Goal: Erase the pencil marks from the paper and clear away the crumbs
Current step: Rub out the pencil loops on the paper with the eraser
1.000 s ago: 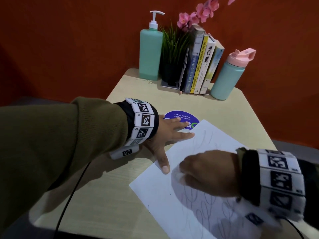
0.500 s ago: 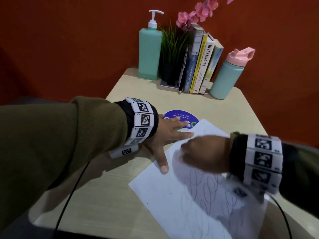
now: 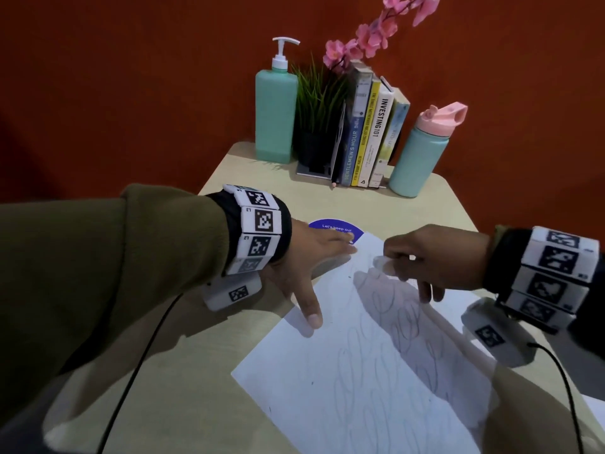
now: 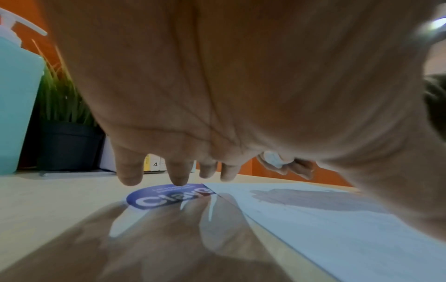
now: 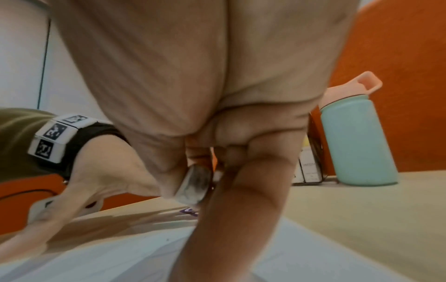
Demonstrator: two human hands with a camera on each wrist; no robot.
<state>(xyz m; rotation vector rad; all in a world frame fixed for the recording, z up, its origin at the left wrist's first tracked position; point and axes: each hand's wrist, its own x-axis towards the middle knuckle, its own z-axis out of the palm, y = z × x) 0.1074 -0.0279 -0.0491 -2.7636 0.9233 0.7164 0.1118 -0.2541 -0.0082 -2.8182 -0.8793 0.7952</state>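
A white paper (image 3: pixel 327 388) covered with faint pencil loops lies at an angle on the beige table (image 3: pixel 183 371). My left hand (image 3: pixel 314 257) lies flat with spread fingers; the thumb presses the paper's left edge and the fingertips (image 4: pixel 178 177) reach its far corner and the blue sticker. My right hand (image 3: pixel 425 257) pinches a white eraser (image 3: pixel 381 264), smudged grey on its face (image 5: pixel 195 183). The eraser hangs just above the paper near the far corner and casts a shadow there. A few dark specks (image 3: pixel 348 276) lie on the sheet.
Along the back edge stand a teal pump bottle (image 3: pixel 273 116), a potted plant (image 3: pixel 317 126), a row of books (image 3: pixel 370 132) and a teal flask with a pink lid (image 3: pixel 422 149). A pencil (image 3: pixel 337 152) leans there. A round blue sticker (image 3: pixel 334 227) lies by the paper's corner.
My right hand has carried the eraser from the middle of the paper up to its far corner. The left hand has stayed in place on the sheet.
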